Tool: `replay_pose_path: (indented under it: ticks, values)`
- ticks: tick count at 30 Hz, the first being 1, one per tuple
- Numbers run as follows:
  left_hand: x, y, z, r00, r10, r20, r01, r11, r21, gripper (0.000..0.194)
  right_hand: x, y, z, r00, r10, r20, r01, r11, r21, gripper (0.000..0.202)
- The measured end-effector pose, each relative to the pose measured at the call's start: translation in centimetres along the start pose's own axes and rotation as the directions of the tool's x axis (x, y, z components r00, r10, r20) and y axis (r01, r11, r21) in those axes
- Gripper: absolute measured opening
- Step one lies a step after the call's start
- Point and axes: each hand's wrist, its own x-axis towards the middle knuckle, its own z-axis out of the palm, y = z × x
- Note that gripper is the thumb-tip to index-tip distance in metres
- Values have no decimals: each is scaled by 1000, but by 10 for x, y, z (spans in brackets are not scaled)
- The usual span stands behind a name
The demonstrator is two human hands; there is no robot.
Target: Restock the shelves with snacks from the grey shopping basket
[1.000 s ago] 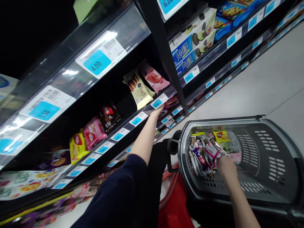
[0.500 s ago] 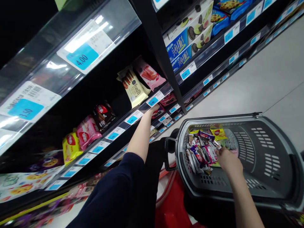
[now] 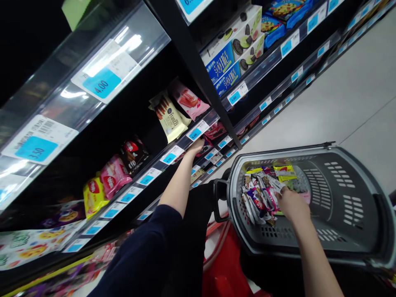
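Observation:
My left hand [image 3: 196, 146] reaches in at the shelf below the cream Franzzi packet [image 3: 173, 119] and a pink packet [image 3: 191, 101]. Its fingers are hidden beneath the price-tag strip, close to some dark packets. Down in the grey basket [image 3: 328, 243], my right hand [image 3: 292, 203] pinches a whitish wrapped snack bar [image 3: 274, 182]. Under and around that bar lies a heap of small wrapped snacks [image 3: 258, 202] in purple, pink and silver, with a yellow packet [image 3: 285, 170] at the far side.
Yellow [image 3: 93, 196], pink [image 3: 114, 178] and dark brown [image 3: 133, 156] packets stand farther left on the shelf. Blue-and-white biscuit boxes [image 3: 230, 68] sit beyond the black upright. Something red [image 3: 221, 264] is beneath the basket. Pale floor [image 3: 349, 103] extends at right.
The whitish snack bar in my right hand now shows more fully, lying across the heap. My right hand has shifted slightly left. My left hand stays at the lower shelf.

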Motion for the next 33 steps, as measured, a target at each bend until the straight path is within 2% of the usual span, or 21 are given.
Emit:
replay_pose_path:
  ticks: [6, 9, 12, 15, 19, 21, 23, 25, 27, 28, 30, 31, 32, 33]
  values:
    - [-23, -2, -12, 999, -5, -51, 5, 1000, -2, 29, -1, -2, 2, 998, -69, 3, 69, 997, -18, 26]
    - [-44, -13, -16, 994, 51, -98, -50, 999, 11, 29, -1, -3, 4, 995, -102, -4, 102, 994, -27, 28]
    - [-67, -28, -21, 977, 72, -203, -75, 997, -3, 28, -2, -4, 5, 991, -132, -11, 132, 991, -29, 27]
    - [-84, -35, -27, 956, -29, -293, -4, 994, -112, 26, -3, -4, 7, 984, -174, -26, 173, 984, -36, 27]
    - [-94, -27, -34, 923, -214, -320, 78, 917, -391, 19, -5, -4, 9, 978, -203, -47, 202, 979, -38, 27]
    - [-101, -22, -36, 909, -255, -329, 89, 891, -445, 23, -6, -5, 8, 977, -206, -50, 205, 978, -28, 27]
    - [-114, -21, -38, 894, -359, -268, 136, 788, -600, 26, -7, -7, 7, 977, -206, -56, 205, 979, -17, 27]
    - [-133, -22, -41, 862, -492, -124, 224, 588, -777, 24, -8, -10, 5, 977, -206, -59, 205, 979, -9, 27]
    - [-157, -22, -45, 824, -565, 30, 285, 370, -884, 19, -10, -14, 3, 973, -222, -58, 224, 974, 21, 27]
    - [-170, -21, -46, 830, -553, 74, 283, 303, -910, 17, -12, -17, 1, 967, -247, -62, 251, 966, 63, 26]
    - [-195, -11, -48, 904, -419, 88, 221, 280, -934, 11, -17, -24, -4, 947, -312, -78, 322, 908, 267, 25]
    - [-206, -3, -48, 947, -310, 85, 182, 298, -937, 6, -20, -29, -8, 939, -335, -79, 334, 835, 437, 27]
    - [-215, 6, -47, 979, -183, 84, 145, 349, -926, 2, -23, -33, -12, 933, -355, -63, 314, 714, 626, 32]
    - [-223, 17, -45, 994, -55, 93, 107, 422, -900, 6, -27, -37, -16, 926, -375, -38, 255, 547, 797, 38]
